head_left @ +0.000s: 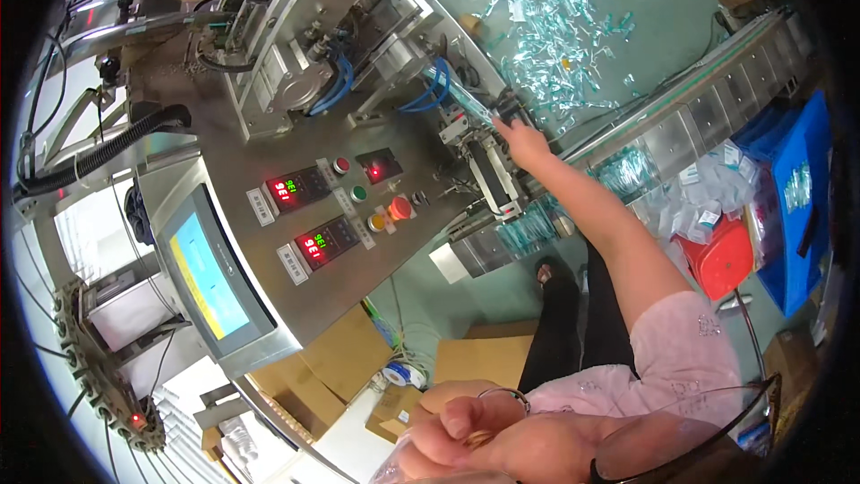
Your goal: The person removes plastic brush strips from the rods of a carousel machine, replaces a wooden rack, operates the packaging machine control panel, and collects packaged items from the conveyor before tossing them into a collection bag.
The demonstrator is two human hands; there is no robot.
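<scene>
My right hand (527,145) reaches out to the machine, index finger stretched out, at the lower end of a narrow chute. Clear and teal slim packets (470,106) lie along that chute, and the fingertips are at or just beside them. I cannot make out any object held in that hand. Close to me at the bottom, my left hand (448,435) is curled, with a bracelet on the wrist. Translucent plastic (391,464) shows beside its fingers; what lies inside the curled fingers is hidden.
A steel machine carries a control panel (336,206) and a touch screen (210,264). A conveyor (690,108) with teal packets (624,170) runs past my arm. Many packets (560,36) lie heaped on the floor. To the right are a red stool (721,260) and a blue bin (797,251); a cardboard box (479,360) sits below.
</scene>
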